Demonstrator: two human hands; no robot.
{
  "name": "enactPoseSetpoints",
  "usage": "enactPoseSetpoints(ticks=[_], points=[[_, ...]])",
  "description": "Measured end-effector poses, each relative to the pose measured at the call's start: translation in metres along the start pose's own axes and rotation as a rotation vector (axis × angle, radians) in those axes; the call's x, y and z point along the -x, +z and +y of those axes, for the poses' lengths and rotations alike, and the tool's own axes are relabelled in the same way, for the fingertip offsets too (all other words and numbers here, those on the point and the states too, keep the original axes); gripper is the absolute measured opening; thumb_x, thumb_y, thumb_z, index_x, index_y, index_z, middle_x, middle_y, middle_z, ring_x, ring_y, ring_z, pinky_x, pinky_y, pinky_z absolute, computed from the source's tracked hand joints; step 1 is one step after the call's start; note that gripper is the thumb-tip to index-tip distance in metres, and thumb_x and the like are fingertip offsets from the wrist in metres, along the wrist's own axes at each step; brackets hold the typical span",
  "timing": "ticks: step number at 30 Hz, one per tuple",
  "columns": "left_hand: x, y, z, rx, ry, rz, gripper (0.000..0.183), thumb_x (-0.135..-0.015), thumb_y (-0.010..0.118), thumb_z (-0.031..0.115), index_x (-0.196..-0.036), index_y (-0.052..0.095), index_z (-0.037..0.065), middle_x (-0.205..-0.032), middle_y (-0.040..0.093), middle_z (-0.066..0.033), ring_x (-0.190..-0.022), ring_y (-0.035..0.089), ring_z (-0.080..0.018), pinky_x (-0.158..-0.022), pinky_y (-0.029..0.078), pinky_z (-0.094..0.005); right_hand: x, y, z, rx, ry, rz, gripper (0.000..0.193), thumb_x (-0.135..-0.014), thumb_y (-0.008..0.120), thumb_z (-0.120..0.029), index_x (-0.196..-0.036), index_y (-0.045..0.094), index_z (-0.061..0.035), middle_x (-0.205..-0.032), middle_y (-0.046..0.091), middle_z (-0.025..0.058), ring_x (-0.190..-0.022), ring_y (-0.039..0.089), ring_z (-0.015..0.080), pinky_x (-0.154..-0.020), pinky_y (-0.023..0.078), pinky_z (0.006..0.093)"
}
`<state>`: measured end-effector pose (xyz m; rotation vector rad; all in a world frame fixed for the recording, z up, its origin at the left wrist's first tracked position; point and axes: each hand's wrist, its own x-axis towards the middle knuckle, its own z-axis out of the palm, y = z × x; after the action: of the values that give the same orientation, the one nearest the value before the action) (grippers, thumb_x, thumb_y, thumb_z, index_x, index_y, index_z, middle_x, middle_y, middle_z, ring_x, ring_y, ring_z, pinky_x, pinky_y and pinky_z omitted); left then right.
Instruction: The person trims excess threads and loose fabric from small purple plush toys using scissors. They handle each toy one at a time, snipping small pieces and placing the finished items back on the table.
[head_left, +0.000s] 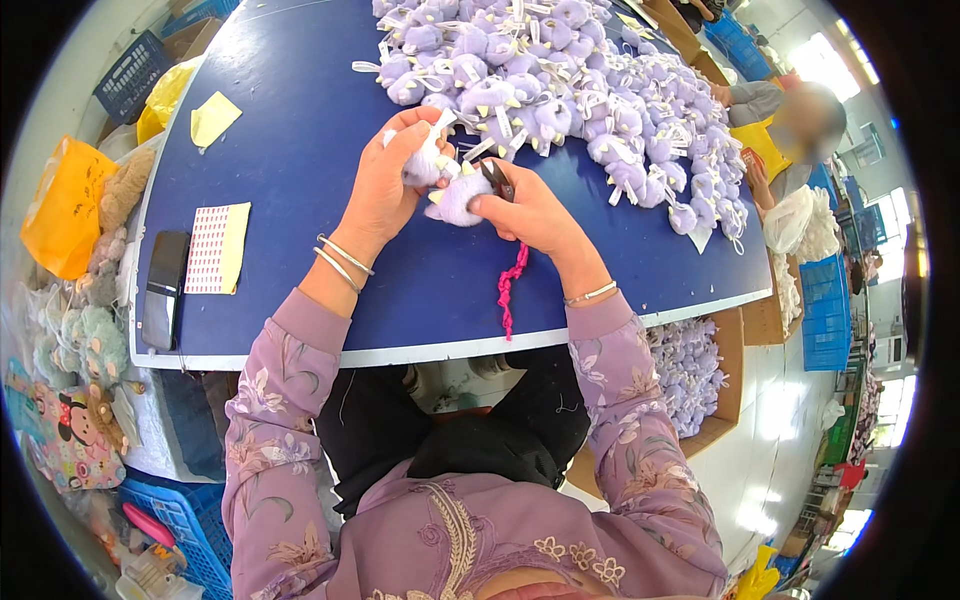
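Over the blue table (300, 100), my left hand (385, 180) pinches a small lavender plush toy (460, 200) with pale yellow spikes. A white tag or loop shows at its fingertips. My right hand (535, 212) is closed around small dark thread snips (497, 180), and its thumb presses against the toy's side. From that hand a twisted pink cord (511, 290) hangs down over the tabletop. The tips of the snips lie against the toy, partly hidden by it and by my fingers.
A large heap of similar lavender plush toys (560, 75) covers the far right of the table. At left lie a phone (165, 290), a sticker sheet (208, 250) and a yellow paper (213, 120). A cardboard box (735, 370) of toys stands below right. A co-worker (790, 130) sits at right.
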<state>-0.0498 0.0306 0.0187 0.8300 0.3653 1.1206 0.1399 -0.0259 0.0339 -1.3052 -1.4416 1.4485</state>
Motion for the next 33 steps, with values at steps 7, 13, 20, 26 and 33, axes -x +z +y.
enactPoseSetpoints(ticks=[7, 13, 20, 26, 33], points=[[-0.005, -0.009, -0.006, -0.428, -0.004, 0.172, 0.031, -0.091, 0.059, 0.022, -0.117, 0.057, 0.005, -0.09, 0.062, -0.0041, -0.075, 0.061, -0.0108, -0.059, 0.048, -0.0248, 0.001, -0.007, 0.001, -0.269, -0.126, 0.191, 0.016, -0.085, 0.061, -0.012, -0.094, 0.057, -0.0002, -0.062, 0.046, -0.0025, -0.046, 0.038, 0.0049, -0.041, 0.031, 0.0236], [0.009, 0.011, -0.012, -0.615, -0.107, -0.063, 0.052, -0.087, 0.069, 0.023, -0.132, 0.05, 0.002, -0.099, 0.063, -0.0032, -0.079, 0.061, -0.0084, -0.063, 0.049, -0.0227, -0.003, 0.002, 0.003, -0.224, -0.142, 0.265, 0.008, -0.089, 0.057, -0.01, -0.093, 0.057, -0.0034, -0.06, 0.045, -0.0037, -0.046, 0.038, 0.0046, -0.042, 0.034, 0.0238], [0.009, 0.013, -0.022, -0.856, 0.103, 0.028, 0.046, -0.082, 0.072, 0.018, -0.122, 0.055, 0.003, -0.1, 0.066, -0.008, -0.085, 0.064, -0.0146, -0.073, 0.051, -0.0281, -0.004, 0.005, 0.008, 0.105, -0.338, 0.476, 0.019, -0.083, 0.071, -0.01, -0.097, 0.063, -0.0007, -0.078, 0.056, -0.0037, -0.068, 0.046, 0.0016, -0.059, 0.04, 0.0194], [0.014, 0.018, -0.019, -1.22, 0.208, 0.043, 0.044, -0.078, 0.071, 0.018, -0.119, 0.057, 0.007, -0.108, 0.066, -0.0145, -0.095, 0.065, -0.0311, -0.08, 0.052, -0.0373, 0.006, 0.013, -0.001, 0.327, -0.598, 0.399, 0.017, -0.083, 0.07, -0.003, -0.1, 0.066, -0.0052, -0.078, 0.053, -0.0011, -0.062, 0.044, 0.0052, -0.054, 0.036, 0.0221], [0.013, 0.017, -0.019, -1.298, 0.202, 0.009, 0.045, -0.078, 0.07, 0.018, -0.12, 0.057, 0.008, -0.107, 0.067, -0.013, -0.097, 0.065, -0.031, -0.082, 0.051, -0.0375, 0.004, 0.007, 0.003, 0.149, -0.443, 0.387, 0.009, -0.086, 0.069, -0.008, -0.09, 0.064, -0.0021, -0.077, 0.056, -0.0026, -0.062, 0.044, 0.0032, -0.054, 0.036, 0.0206]])
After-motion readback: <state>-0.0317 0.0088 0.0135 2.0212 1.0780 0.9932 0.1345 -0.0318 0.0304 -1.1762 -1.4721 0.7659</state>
